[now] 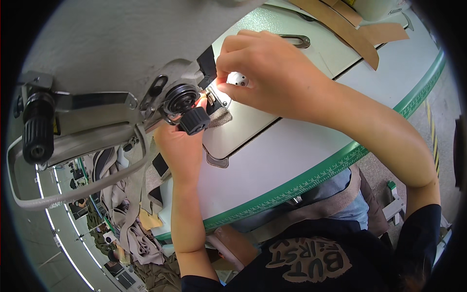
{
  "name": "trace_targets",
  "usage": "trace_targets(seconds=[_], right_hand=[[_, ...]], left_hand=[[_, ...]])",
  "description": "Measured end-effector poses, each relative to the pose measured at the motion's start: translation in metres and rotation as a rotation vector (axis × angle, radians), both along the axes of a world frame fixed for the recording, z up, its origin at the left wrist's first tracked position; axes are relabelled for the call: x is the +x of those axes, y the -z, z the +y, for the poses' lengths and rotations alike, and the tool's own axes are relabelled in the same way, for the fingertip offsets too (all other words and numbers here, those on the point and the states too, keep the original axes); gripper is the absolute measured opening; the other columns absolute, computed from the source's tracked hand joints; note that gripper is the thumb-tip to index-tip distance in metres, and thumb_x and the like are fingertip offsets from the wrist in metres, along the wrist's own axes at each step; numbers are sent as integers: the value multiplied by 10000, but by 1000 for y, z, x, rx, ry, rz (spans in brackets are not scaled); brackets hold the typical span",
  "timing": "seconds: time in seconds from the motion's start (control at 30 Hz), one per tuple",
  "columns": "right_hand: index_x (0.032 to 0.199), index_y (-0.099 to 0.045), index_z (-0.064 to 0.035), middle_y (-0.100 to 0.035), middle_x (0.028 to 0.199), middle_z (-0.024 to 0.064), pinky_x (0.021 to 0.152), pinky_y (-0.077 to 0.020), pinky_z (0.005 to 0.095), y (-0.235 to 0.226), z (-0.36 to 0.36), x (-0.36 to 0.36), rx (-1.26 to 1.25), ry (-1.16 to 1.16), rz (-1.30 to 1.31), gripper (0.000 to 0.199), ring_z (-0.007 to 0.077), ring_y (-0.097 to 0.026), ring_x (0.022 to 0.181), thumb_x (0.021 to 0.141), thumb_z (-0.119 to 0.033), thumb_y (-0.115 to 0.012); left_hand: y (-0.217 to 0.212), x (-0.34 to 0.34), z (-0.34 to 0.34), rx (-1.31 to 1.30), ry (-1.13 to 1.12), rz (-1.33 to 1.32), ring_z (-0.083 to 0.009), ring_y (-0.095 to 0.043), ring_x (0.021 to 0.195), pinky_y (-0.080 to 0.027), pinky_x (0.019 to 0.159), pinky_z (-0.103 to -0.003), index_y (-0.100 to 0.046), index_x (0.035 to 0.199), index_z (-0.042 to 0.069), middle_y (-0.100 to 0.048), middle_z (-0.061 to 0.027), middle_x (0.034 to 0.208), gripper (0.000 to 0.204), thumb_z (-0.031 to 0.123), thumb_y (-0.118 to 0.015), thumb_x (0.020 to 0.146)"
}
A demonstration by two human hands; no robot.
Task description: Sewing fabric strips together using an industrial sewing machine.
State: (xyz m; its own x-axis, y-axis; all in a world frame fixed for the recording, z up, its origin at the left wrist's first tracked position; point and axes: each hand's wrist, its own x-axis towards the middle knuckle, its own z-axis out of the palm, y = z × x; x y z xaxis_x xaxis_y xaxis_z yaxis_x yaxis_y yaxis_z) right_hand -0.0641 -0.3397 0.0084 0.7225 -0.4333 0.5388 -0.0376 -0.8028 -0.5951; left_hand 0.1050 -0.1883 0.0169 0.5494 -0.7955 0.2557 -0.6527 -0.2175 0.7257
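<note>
A sewing machine (121,34) with a pale grey head fills the upper left. My left hand (177,143) reaches in under its black tension dial (181,100) and ribbed black knob (194,120). Those parts cover most of its fingers; one fingertip shows beside the small metal parts at the needle area (210,97). A piece of grey woven fabric (221,118) lies just below there. My right hand (262,73) comes from the right with thumb and forefinger closed in a pinch beside the needle area. Whatever is between their tips cannot be made out. Dark material (206,63) lies beyond them.
A green measuring tape (335,163) edges the white table (272,165). Brown curved pattern pieces (345,29) lie at the far right. Grey and beige fabric (131,214) is heaped at lower left. A thick wire loop (78,194) hangs from the machine head.
</note>
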Motion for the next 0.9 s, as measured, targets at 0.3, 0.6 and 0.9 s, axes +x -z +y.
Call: trace_targets(seconds=[0.3,0.6,0.9], right_hand=[[1012,-682,-57,-645,931,89,793,-521,394,9,6,16,176,-56,31,154,268,-626,907,879,-134,-673],[915,-685,-67,-670,885,76,789,-525,404,-1,7,18,190,-25,140,136,277,-658,889,866,-193,-673],[947,-653,-68,-640,854,122,756,-492,409,1,6,25,197,-49,151,158,340,-604,837,844,-176,-704]], left_hand=[[-6,-11,3,177,-110,-136,-105,-466,575,-401,573,-301,-757,922,29,-595,-24,684,129,120,-804,845],[-8,-18,4,21,8,-310,-154,-557,655,-434,590,-326,-769,977,49,-632,-58,715,112,80,-766,869],[-7,-13,0,-90,118,-555,-254,-607,692,-485,727,-359,-777,944,66,-665,-74,762,109,83,-795,838]])
